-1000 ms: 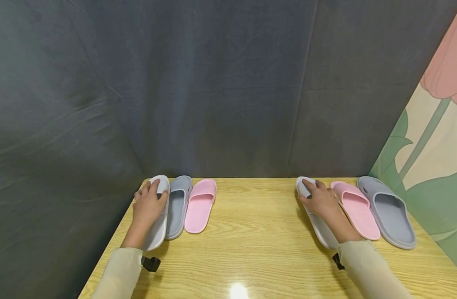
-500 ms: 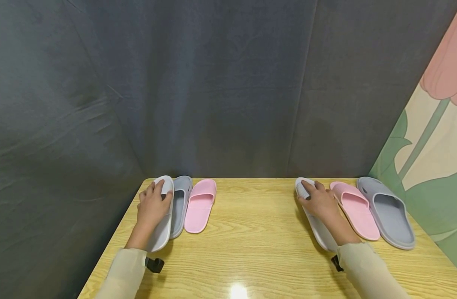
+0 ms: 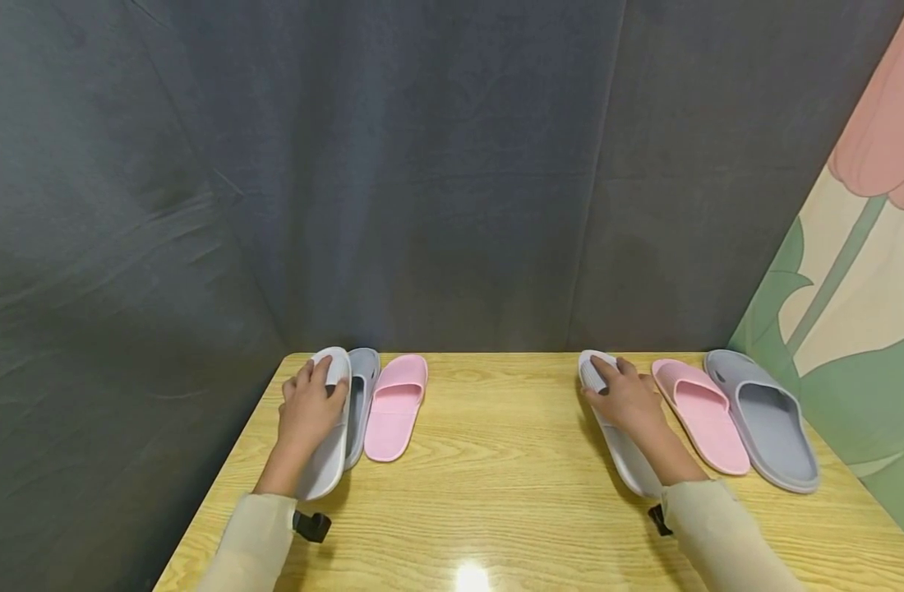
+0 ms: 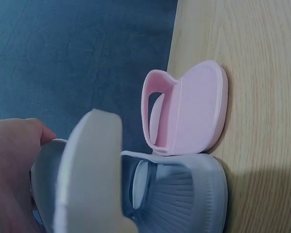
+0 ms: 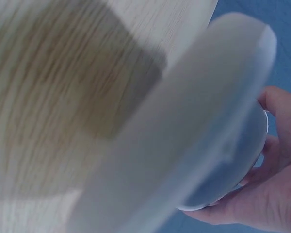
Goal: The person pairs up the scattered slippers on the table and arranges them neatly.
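My left hand (image 3: 309, 407) grips a white slipper (image 3: 325, 473) over its strap, at the table's far left. That slipper overlaps part of a grey slipper (image 3: 357, 411) beside it. In the left wrist view the white slipper (image 4: 89, 170) stands close to the camera, hiding part of the grey one (image 4: 174, 194). On the right, my right hand (image 3: 631, 403) grips the matching white slipper (image 3: 633, 464) by its strap. In the right wrist view its pale sole edge (image 5: 150, 131) is blurred, with a shadow beside it on the wood.
A pink slipper (image 3: 394, 423) lies right of the left grey one. Another pink slipper (image 3: 714, 432) and a grey slipper (image 3: 773, 432) lie at the right. Dark cloth (image 3: 437, 205) hangs behind the wooden table (image 3: 481, 485); a flowered panel (image 3: 859, 345) stands at right.
My left hand and its white slipper have moved right, covering more of the grey slipper. My right hand and its white slipper have shifted slightly left, away from the pink slipper.
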`<state>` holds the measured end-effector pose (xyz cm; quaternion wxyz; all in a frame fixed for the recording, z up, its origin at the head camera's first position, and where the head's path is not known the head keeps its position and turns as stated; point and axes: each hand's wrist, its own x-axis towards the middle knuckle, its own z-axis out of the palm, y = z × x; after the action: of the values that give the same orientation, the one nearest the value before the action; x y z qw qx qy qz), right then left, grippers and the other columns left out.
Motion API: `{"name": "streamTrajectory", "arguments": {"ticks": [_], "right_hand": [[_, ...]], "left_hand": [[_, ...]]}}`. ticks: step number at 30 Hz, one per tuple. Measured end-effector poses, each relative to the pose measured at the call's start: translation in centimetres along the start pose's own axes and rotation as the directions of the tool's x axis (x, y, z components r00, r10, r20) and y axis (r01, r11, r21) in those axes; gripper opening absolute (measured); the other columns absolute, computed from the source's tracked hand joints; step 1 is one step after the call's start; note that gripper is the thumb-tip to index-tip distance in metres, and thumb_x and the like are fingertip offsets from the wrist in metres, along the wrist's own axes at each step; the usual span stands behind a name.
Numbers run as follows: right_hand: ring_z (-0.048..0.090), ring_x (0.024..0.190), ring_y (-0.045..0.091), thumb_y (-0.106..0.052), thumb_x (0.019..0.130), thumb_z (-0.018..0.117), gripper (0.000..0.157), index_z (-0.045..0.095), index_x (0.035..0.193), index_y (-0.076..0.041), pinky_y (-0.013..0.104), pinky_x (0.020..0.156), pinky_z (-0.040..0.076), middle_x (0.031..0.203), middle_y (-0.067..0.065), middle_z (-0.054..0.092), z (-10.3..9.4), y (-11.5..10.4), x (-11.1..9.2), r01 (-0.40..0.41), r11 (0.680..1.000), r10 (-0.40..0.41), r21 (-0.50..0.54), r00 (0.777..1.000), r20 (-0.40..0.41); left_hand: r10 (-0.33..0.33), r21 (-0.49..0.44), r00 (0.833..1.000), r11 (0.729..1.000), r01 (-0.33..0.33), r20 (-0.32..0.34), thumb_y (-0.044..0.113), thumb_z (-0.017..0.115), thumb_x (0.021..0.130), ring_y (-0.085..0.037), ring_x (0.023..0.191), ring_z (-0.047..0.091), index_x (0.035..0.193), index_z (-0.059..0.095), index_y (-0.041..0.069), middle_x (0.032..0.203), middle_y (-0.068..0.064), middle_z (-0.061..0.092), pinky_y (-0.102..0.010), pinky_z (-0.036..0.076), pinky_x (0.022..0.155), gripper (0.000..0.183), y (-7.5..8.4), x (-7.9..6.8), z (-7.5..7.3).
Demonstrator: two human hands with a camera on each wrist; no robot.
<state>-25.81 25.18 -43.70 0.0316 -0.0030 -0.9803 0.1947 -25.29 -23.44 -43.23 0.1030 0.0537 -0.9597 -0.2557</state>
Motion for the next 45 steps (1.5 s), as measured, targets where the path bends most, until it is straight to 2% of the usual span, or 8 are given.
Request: {"name": "streamTrajectory", "arguments": {"ticks": [13,22,45], "right_hand": [[0.032,0.129,0.068,-0.037,0.096,0.058,0.069,0.037,0.156,-0.011,0.077,0.093,0.036,0.155,0.037,0.024,0.0,-0.6,-0.1,-0.019,1.0,0.019,0.02,1.0,0.013],[0.029,0.131,0.068,-0.038,0.098,0.056,0.069,0.034,0.157,-0.012,0.079,0.093,0.034,0.157,0.035,0.021,0.5,-0.8,0.2,-0.021,0.999,0.02,0.037,0.999,0.026],[0.032,0.129,0.067,-0.037,0.097,0.06,0.067,0.038,0.156,-0.013,0.078,0.093,0.033,0.157,0.035,0.024,0.8,-2.0,0.0,-0.012,0.998,0.012,0.062,1.0,0.002]], "left_hand": [[0.013,-0.025,1.0,1.0,-0.012,0.01,0.045,0.046,0.101,-0.054,0.141,0.026,0.157,0.035,0.013,0.161,-0.026,0.026,-0.073,0.032,0.101,0.066,1.5,-0.3,1.0],[0.013,-0.051,1.0,0.999,-0.012,0.015,0.046,0.047,0.101,-0.053,0.141,0.026,0.157,0.035,0.014,0.161,-0.025,0.026,-0.073,0.033,0.101,0.066,1.9,-0.4,1.6],[0.022,-0.082,1.0,0.996,-0.02,0.022,0.044,0.049,0.101,-0.052,0.142,0.026,0.156,0.037,0.014,0.161,-0.025,0.028,-0.073,0.033,0.103,0.064,3.1,-0.9,2.9]]}}
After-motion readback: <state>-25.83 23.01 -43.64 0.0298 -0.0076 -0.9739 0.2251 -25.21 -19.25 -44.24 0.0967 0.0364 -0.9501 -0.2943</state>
